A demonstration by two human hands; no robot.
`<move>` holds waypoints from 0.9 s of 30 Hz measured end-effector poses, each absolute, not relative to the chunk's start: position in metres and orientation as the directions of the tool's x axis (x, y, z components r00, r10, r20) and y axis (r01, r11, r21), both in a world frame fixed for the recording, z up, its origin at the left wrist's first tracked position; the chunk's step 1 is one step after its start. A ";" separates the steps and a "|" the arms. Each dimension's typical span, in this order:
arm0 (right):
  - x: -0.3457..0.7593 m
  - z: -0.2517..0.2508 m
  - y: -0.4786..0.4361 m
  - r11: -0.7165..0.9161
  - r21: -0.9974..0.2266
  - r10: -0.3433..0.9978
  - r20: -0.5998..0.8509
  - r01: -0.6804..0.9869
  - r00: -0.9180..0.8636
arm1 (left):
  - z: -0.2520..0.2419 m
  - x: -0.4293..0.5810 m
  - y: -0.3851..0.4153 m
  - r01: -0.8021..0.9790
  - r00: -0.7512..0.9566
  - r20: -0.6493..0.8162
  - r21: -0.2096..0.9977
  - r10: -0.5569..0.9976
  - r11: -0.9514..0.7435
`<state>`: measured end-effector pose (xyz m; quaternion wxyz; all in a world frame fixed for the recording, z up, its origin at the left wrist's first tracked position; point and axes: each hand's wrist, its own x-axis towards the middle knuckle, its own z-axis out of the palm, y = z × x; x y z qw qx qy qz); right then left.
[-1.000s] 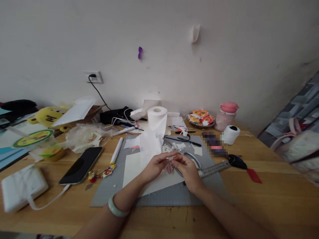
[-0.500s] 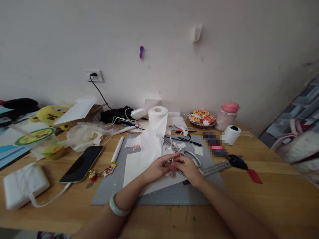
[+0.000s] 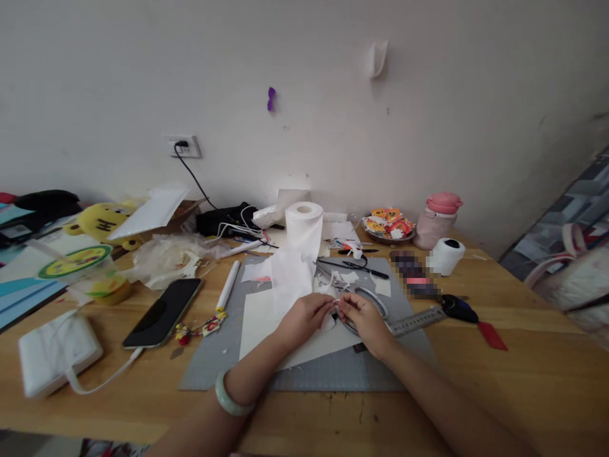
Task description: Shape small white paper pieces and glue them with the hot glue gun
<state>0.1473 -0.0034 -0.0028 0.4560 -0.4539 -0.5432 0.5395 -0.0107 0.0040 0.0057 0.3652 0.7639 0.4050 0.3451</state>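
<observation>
Over a sheet of white paper (image 3: 257, 324) on the grey cutting mat (image 3: 209, 362), my hands meet fingertip to fingertip. My left hand (image 3: 307, 319) is closed in a pinch, and a pale bangle circles that wrist. Facing it, my right hand (image 3: 363, 322) pinches too. Something small and whitish shows between the fingertips, too small to name. Scissors (image 3: 378, 301) lie just behind my right hand, partly covered by it. A metal ruler (image 3: 416, 322) sticks out to the right of that hand. Unrolled paper from a tissue roll (image 3: 304, 235) reaches close to my left hand.
Left of the mat lie a phone (image 3: 163, 314) on a cable, a white power bank (image 3: 59, 352) and a white stick with a charm (image 3: 228, 285). Behind are paper scraps, a black pen (image 3: 379, 273) and a snack bowl (image 3: 389, 226). A pink bottle (image 3: 436, 222) and thread spool (image 3: 446, 257) stand right.
The fingers of my left hand, stretched out before, have curled into a pinch. My right fingers stay pinched close by. The whole view has shifted slightly.
</observation>
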 end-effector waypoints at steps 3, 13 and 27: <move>0.147 -0.001 -0.005 0.010 -1.000 0.986 0.007 0.019 -0.165 | 0.005 -0.011 0.004 0.427 0.467 0.213 0.795 0.858 -0.430; 0.147 0.005 -0.006 0.079 -0.988 0.980 0.052 0.134 -0.191 | 0.003 -0.013 0.001 0.527 0.532 0.130 0.723 0.837 -0.447; 0.158 -0.001 0.002 0.192 -0.941 0.967 0.133 0.278 -0.217 | -0.001 -0.010 0.006 0.270 0.453 0.102 0.931 0.886 -0.245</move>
